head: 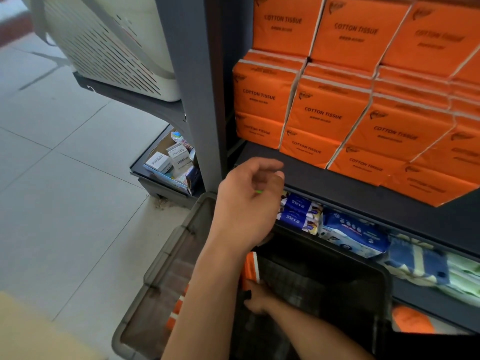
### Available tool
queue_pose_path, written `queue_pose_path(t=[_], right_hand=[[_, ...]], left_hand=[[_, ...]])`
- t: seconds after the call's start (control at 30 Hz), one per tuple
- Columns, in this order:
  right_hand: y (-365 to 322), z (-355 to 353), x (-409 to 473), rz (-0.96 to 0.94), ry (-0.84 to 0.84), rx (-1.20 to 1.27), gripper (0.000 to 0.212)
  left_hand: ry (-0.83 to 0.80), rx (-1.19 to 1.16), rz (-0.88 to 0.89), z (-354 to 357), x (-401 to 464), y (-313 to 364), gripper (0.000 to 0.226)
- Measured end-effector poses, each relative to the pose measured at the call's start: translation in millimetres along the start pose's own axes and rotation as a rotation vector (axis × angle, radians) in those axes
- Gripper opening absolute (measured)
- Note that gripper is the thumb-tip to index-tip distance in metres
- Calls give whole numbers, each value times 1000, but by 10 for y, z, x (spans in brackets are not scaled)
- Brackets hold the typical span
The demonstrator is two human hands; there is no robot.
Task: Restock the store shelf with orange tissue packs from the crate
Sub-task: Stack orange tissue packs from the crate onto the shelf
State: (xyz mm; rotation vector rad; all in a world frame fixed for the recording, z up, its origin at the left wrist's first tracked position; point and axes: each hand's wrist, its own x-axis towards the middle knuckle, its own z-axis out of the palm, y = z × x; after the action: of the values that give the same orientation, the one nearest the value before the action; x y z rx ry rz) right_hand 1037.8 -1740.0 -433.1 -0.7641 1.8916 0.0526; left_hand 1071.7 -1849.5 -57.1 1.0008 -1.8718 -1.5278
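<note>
With my left hand [249, 201] loosely curled, empty, I'd wrap my right hand [255, 297], fingers hidden, around the crate [161, 276]'s orange tissue pack [250, 266].

Pale tiled floor [65, 165], white slotted appliance [109, 45] under daylight

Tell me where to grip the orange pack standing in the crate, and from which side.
Grip the orange pack by its upper edge, coming from above: it stands upright against the crate's left wall, so only top and inner face seem free.
</note>
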Motion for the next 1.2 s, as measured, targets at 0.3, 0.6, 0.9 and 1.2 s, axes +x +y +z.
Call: queue_pose_path(t=[0.3,0.6,0.9,1.2], right_hand=[[-114,-568,-608,-131,336,103,37],[-258,-1302,-1371,-392,523,74,21],[-266,-1928,-1959,-651,704,123,18],[-97,-2504,-2546,-766,845,197,14]], left_hand=[[-12,-22,-4,83,24,-31,14],[-2,35,-34,156,40,-105,16],[79,77,-38,204,6,-152,28],[219,-80,-310,432,-100,-104,67]])
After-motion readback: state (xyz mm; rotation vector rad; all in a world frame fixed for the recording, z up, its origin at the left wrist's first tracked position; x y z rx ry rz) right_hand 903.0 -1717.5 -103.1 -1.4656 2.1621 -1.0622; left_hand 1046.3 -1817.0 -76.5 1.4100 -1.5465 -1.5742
